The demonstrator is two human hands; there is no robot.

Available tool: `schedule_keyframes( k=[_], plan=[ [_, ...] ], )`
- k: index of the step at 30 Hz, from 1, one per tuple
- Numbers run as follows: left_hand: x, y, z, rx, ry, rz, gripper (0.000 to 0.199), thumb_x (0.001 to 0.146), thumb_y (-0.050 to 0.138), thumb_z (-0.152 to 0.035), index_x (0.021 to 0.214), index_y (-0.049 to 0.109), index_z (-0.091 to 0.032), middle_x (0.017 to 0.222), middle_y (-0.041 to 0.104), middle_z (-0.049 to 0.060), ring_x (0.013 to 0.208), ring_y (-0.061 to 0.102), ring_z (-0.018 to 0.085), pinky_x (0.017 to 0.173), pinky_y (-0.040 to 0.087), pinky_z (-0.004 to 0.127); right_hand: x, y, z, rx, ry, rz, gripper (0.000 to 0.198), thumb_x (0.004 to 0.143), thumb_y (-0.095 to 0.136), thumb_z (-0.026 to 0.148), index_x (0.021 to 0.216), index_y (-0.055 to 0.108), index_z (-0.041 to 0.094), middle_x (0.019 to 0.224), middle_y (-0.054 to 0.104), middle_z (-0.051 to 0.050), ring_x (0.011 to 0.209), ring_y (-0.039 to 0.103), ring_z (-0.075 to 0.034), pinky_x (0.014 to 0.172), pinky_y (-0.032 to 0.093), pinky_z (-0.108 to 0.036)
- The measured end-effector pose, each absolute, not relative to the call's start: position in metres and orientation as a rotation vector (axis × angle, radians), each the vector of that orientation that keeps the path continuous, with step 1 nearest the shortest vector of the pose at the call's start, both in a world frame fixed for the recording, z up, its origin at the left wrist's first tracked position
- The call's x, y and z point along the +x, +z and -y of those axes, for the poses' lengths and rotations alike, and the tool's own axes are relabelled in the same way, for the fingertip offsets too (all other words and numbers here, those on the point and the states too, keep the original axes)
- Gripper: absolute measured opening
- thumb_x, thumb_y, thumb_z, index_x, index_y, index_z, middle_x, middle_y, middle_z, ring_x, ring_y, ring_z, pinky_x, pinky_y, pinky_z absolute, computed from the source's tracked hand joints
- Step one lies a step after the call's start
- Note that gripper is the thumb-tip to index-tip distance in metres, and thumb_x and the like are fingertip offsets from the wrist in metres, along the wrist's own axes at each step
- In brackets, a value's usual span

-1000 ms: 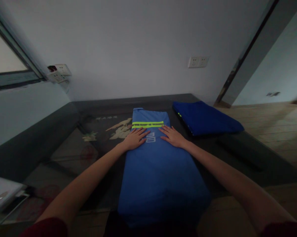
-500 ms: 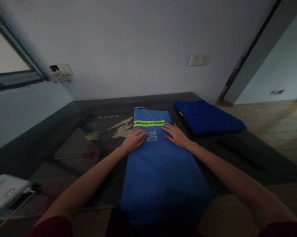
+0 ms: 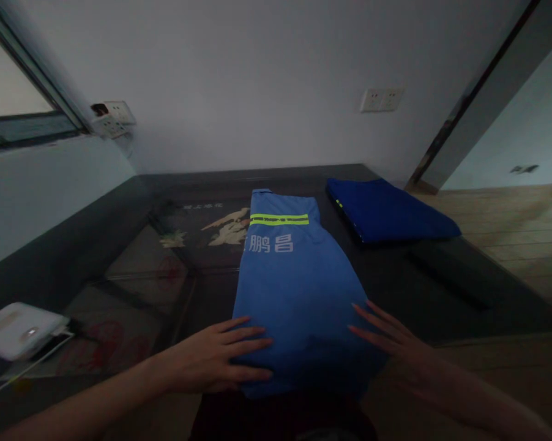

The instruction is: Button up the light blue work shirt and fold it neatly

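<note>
A light blue garment (image 3: 294, 282), folded lengthwise, lies across the dark table with its lower end over the front edge. It carries a yellow-green reflective stripe (image 3: 279, 219) and pale printed characters near the far end. On the garment's lower left side rests my left hand (image 3: 230, 352), fingers spread. My right hand (image 3: 390, 337) is at the lower right edge, its fingers apart and the fingertips over the cloth. Neither hand grips anything. A darker blue folded garment (image 3: 390, 211) lies apart from it, at the back right of the table.
The dark table (image 3: 441, 294) bears a printed bird and flower pattern. At the left stands a white device (image 3: 21, 331) with a cable. Wall sockets (image 3: 381, 100) are on the wall behind, with more sockets (image 3: 115, 119) in the left corner.
Both hands have drawn back from the stripe and print to the garment's near end, uncovering the printed characters. My right hand has also moved outward to the right edge.
</note>
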State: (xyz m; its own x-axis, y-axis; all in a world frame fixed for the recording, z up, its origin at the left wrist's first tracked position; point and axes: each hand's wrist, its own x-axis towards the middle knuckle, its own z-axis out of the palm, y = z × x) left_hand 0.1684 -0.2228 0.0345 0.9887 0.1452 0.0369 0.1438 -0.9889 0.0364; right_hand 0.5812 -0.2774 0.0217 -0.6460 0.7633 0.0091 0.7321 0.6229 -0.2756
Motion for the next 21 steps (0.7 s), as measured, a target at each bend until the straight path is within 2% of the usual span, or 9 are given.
schedule_keyframes(
  k=[3,7,12,17,21],
  plan=[
    [0.162,0.02,0.228,3.173,0.055,-0.334,0.068,0.086,0.058,-0.012,0.142,0.031,-0.038,0.15,0.035,0.002,0.135,0.037,0.023,0.111,0.032,0.043,0.579,-0.005,0.286,-1.303,-0.061,2.667,0.08,0.078,0.037,-0.004,0.146,0.026,0.037,0.156,0.018,0.0,0.142,0.019,-0.025,0.101,0.045,-0.043],
    [0.164,0.007,0.233,3.263,0.167,-0.45,0.069,0.087,0.054,-0.01,0.145,0.028,-0.037,0.149,0.037,0.004,0.133,0.039,0.024,0.108,0.035,0.041,0.57,-0.023,0.274,-1.232,-0.386,2.624,0.074,0.083,0.034,-0.004,0.145,0.028,0.035,0.154,0.024,-0.004,0.14,0.027,-0.024,0.102,0.043,-0.046],
    [0.176,0.008,0.24,3.29,0.279,-0.551,0.061,0.089,0.052,-0.013,0.143,0.033,-0.036,0.141,0.047,0.004,0.126,0.046,0.023,0.108,0.034,0.042,0.57,-0.027,0.268,-1.125,-0.437,2.593,0.069,0.085,0.037,-0.001,0.145,0.03,0.031,0.153,0.027,-0.005,0.139,0.029,-0.024,0.105,0.04,-0.045],
    [0.18,0.014,0.242,3.267,0.245,-0.502,0.061,0.089,0.054,-0.014,0.142,0.034,-0.035,0.144,0.044,0.004,0.126,0.045,0.024,0.111,0.029,0.048,0.577,-0.021,0.272,-0.893,-0.382,2.637,0.07,0.084,0.044,0.001,0.143,0.032,0.036,0.154,0.025,-0.004,0.137,0.031,-0.027,0.109,0.032,-0.053],
    [0.183,0.012,0.246,3.23,0.299,-0.33,0.057,0.089,0.056,-0.018,0.139,0.038,-0.037,0.145,0.043,-0.001,0.127,0.043,0.021,0.114,0.025,0.047,0.573,-0.017,0.277,-0.784,-0.369,2.612,0.067,0.086,0.049,0.006,0.142,0.033,0.037,0.155,0.023,-0.004,0.137,0.031,-0.026,0.113,0.021,-0.056]
  ],
)
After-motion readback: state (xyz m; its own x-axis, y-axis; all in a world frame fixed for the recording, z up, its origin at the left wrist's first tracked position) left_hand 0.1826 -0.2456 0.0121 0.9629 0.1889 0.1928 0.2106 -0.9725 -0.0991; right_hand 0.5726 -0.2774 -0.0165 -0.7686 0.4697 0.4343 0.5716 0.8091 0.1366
